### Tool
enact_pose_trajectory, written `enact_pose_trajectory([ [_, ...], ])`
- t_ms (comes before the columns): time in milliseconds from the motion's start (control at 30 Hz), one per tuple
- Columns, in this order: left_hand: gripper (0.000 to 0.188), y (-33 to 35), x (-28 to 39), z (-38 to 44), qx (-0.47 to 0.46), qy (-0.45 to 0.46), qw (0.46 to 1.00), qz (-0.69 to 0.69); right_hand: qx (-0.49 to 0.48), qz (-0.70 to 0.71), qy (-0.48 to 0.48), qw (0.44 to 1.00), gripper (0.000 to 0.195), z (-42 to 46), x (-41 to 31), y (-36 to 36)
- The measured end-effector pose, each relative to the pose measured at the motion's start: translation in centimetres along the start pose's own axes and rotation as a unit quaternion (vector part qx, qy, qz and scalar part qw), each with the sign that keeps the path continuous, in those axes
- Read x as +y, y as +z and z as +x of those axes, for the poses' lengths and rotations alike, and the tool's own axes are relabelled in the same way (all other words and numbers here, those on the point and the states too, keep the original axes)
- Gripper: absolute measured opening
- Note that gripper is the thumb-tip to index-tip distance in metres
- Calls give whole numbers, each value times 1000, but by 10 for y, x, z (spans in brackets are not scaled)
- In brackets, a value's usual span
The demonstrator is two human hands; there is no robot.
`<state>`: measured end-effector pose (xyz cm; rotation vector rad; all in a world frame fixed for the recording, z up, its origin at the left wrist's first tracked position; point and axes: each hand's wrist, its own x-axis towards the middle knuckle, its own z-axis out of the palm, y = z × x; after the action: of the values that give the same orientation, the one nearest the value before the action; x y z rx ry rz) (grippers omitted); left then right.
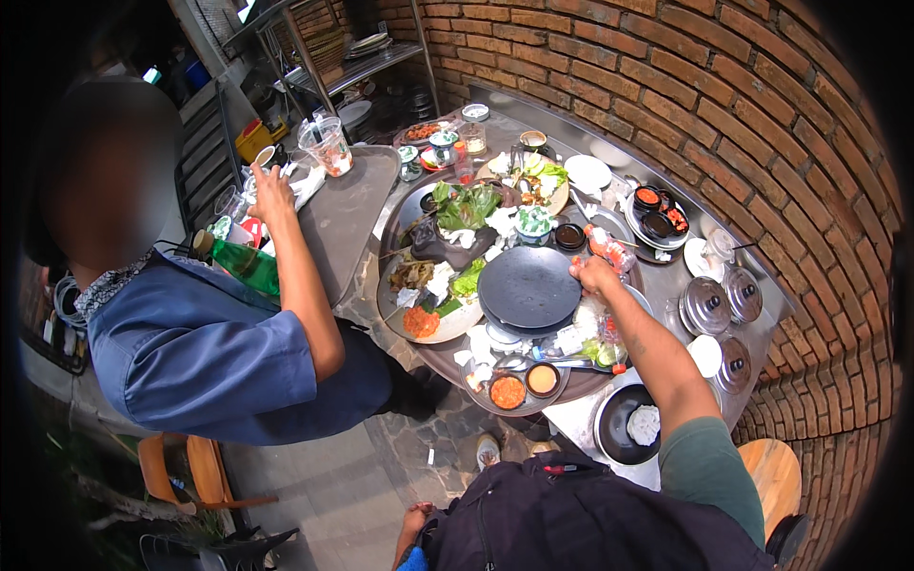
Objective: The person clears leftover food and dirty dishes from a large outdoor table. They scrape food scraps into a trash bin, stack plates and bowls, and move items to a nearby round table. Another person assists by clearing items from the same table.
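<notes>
My right hand [596, 277] reaches over the table to the right edge of a dark round plate [530, 287], its fingers closed beside a plastic bottle with a red cap [607, 246]. More dark plates lie stacked under that plate. My left hand [418, 515] hangs low beside my dark jacket, fingers curled, with nothing visible in it. Around the stack are a tray [382, 285] with food scraps, a banana leaf [468, 205], crumpled tissues, a green-and-white lidded cup [534, 223], and small bowls of orange sauce [507, 392] and pale sauce [543, 379].
At left a co-worker in a blue shirt [214, 357] stands by a second brown tray [357, 207], a green bottle [246, 265] near their arm. Glass lids [707, 303] and a black bowl [628, 425] stand at right. A brick wall [685, 78] borders the steel table; a wooden stool [771, 475] is beside it.
</notes>
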<state>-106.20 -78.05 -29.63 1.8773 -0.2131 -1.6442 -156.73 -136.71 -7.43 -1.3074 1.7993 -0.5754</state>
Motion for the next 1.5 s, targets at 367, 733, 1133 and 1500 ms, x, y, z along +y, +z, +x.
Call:
enact_pose_trajectory([
  [367, 17, 31, 70, -20, 23, 35, 998, 52, -67, 75, -66, 993, 29, -52, -14, -28],
  [733, 19, 201, 306, -75, -195, 324, 920, 108, 82, 235, -79, 965, 24, -185, 53, -144],
  [1133, 50, 374, 488, -11, 111, 428, 756, 482, 160, 436, -28, 885, 17, -361, 140, -151],
  [1500, 40, 395, 509, 21, 115, 285, 850, 427, 178, 415, 27, 892, 18, -392, 187, -130],
])
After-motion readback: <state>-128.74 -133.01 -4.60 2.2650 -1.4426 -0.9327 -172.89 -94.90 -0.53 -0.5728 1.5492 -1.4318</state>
